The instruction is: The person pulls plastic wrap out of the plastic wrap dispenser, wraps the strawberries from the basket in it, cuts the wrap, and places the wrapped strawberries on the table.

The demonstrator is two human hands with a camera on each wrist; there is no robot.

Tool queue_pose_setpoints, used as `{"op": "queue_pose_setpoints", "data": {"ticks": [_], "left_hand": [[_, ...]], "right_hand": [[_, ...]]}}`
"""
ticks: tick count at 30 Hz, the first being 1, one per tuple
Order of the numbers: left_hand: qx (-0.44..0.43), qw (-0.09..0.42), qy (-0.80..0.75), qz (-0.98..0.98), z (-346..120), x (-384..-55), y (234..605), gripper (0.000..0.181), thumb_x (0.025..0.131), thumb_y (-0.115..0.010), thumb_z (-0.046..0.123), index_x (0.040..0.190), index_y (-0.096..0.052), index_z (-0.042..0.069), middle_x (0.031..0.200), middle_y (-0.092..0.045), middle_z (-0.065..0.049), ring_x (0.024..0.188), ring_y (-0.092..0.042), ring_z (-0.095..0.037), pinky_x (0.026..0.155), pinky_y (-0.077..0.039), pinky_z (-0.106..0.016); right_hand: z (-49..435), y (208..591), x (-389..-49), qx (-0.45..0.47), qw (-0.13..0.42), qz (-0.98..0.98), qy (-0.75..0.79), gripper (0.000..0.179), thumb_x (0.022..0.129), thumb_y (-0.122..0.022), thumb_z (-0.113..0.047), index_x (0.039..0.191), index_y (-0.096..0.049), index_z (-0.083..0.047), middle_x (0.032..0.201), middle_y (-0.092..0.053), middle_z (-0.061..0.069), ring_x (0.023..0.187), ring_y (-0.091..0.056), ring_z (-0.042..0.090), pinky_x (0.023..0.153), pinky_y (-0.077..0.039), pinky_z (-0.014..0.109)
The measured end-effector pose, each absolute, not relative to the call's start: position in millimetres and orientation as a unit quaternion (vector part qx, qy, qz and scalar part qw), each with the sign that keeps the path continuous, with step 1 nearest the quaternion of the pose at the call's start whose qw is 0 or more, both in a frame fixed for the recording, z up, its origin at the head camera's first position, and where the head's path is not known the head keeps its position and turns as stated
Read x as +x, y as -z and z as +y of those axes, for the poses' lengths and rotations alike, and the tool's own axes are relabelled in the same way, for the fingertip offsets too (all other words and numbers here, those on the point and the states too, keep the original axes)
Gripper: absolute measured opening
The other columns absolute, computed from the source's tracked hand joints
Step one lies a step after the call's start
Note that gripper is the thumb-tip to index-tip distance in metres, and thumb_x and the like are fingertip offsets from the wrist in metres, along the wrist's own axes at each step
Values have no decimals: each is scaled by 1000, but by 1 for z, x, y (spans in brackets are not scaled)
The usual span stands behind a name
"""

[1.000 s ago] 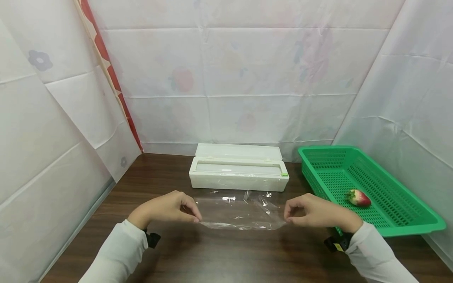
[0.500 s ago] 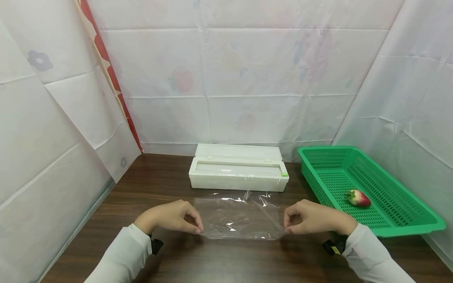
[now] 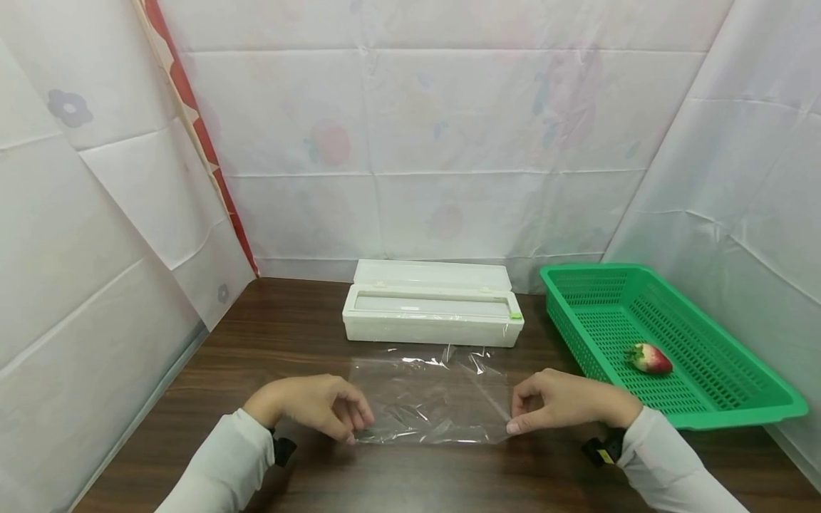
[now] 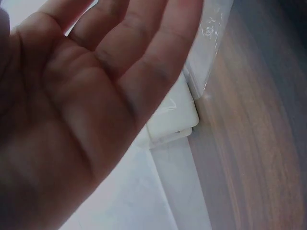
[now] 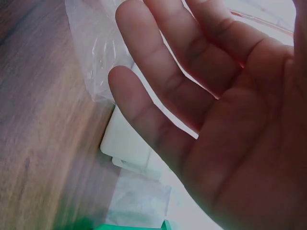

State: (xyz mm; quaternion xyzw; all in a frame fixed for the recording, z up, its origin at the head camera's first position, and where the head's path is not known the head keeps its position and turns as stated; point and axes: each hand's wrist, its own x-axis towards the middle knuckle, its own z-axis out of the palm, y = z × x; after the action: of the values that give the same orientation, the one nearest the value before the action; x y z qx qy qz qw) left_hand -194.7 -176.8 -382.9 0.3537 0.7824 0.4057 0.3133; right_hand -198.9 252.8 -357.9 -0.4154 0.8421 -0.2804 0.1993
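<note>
A clear sheet of cling film (image 3: 436,406) lies over the dark table in front of a white cling film box (image 3: 432,328), whose lid stands raised. At the sheet's near left corner is my left hand (image 3: 314,407), its thumb and fingertips apart and the film's edge beside them. My right hand (image 3: 564,400) has its thumb at the near right corner, touching the film's edge with loosely bent fingers. Both wrist views show the palms and the relaxed outer fingers; the thumb tips are hidden there.
To the right stands a green plastic basket (image 3: 744,342) with a strawberry (image 3: 650,358) in it. White patterned sheets (image 3: 410,142) hang behind and on both sides of the brown wooden table (image 3: 423,484).
Both hands have come nearer and down, drawing the film's near edge to the table. The left fingers have parted from their pinch and the right pinch has loosened. Box and basket stay put.
</note>
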Motion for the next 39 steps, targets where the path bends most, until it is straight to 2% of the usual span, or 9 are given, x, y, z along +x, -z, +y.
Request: {"op": "queue_pose_setpoints", "data": {"ticks": [4,9,14,18,25,30,34,39], "left_hand": [[352,322,-404,780,-178,-193,384,32,82,-75,5,114,-70,3,99,-70,-6,89,-69,-13,78,-56,-26],[346,323,-395,787,-178,-192,386,31,84,-77,11,114,-69,5,96,-71,-2,87,-69,-11,78,-55,-25],[345,351,-411,767,-177,-191,392,29,88,-71,6,117,-67,0,90,-72,0,80,-67,-9,74,-55,-25],[343,363,-415,761,-175,-191,395,28,90,-67,3,117,-67,-2,88,-74,-4,74,-66,-10,70,-56,-27],[345,306,-380,801,-174,-192,394,20,93,-70,14,111,-69,5,80,-70,2,70,-63,-6,66,-53,-23],[373,248,-369,815,-174,-194,395,21,91,-72,11,111,-67,4,79,-69,6,67,-61,-3,63,-52,-23],[382,197,-341,836,-171,-194,394,25,86,-77,10,110,-68,8,82,-66,10,69,-60,-2,65,-52,-23],[380,136,-271,874,-166,-189,392,41,76,-87,17,113,-70,17,97,-58,7,86,-55,-8,75,-50,-27]], "right_hand": [[253,362,-198,-415,211,841,275,22,97,-67,-37,81,-68,-23,72,-64,-16,64,-53,-3,59,-48,22],[253,367,-197,-409,230,838,279,28,102,-59,-35,84,-71,-19,73,-68,-14,67,-61,3,64,-49,23],[254,374,-196,-395,253,834,291,17,100,-63,-29,92,-73,-18,72,-68,-14,66,-66,5,63,-51,22],[256,380,-195,-387,271,828,302,10,98,-66,-22,97,-74,-17,72,-69,-14,66,-68,6,67,-53,23],[254,382,-195,-366,252,844,299,16,101,-61,-28,96,-75,-21,66,-68,-15,63,-69,6,69,-51,22],[251,381,-194,-365,248,845,301,9,93,-72,-22,100,-73,-17,71,-69,-15,65,-68,4,66,-53,23],[250,381,-192,-377,236,847,289,30,83,-84,-26,107,-69,-16,83,-67,-14,74,-63,2,67,-53,24],[251,383,-191,-392,204,858,262,56,73,-90,-40,116,-63,-17,100,-57,-6,87,-55,8,75,-49,26]]}}
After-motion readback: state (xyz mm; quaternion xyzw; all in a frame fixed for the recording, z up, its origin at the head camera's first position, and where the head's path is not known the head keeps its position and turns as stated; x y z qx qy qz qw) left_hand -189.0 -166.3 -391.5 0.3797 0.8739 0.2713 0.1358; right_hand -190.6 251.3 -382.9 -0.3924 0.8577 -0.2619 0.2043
